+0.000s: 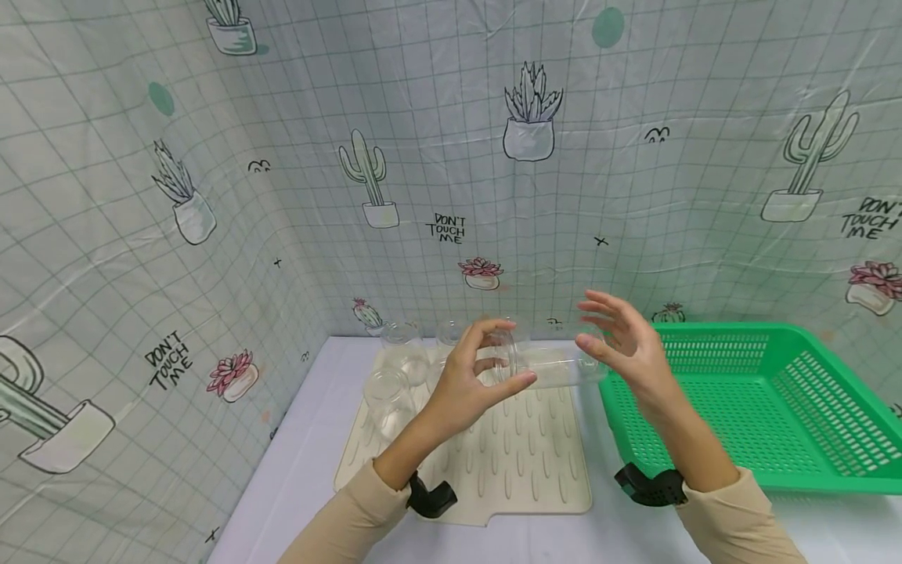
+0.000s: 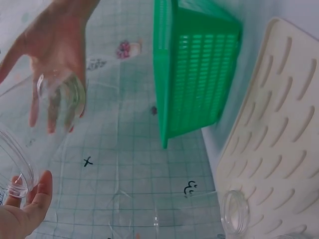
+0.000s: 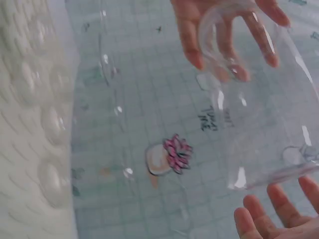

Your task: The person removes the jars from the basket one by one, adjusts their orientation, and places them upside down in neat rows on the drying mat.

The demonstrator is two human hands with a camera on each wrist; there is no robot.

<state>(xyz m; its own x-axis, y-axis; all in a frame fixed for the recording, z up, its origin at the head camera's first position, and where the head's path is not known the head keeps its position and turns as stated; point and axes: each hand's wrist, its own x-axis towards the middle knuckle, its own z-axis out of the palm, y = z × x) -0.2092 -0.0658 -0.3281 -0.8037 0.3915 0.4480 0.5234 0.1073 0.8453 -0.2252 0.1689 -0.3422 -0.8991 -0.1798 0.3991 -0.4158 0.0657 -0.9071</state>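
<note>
A clear jar (image 1: 553, 366) lies sideways in the air above the cream ridged mat (image 1: 517, 462). My left hand (image 1: 465, 380) grips it round its ringed mouth end, thumb below and fingers above; the left wrist view shows the thumb side at the jar's neck (image 2: 15, 164). By the jar's other end is my right hand (image 1: 630, 348), fingers spread and not curled round it. In the right wrist view, the right hand's fingers (image 3: 286, 209) are extended beside the jar's base (image 3: 269, 181); whether they touch it I cannot tell.
Several clear jars stand on the mat's left and back part, among them a front one (image 1: 389, 399), partly hidden by my left arm. A green slotted basket (image 1: 796, 470) sits at the right on the white table (image 1: 289, 478). A cactus-print curtain (image 1: 437, 172) hangs behind.
</note>
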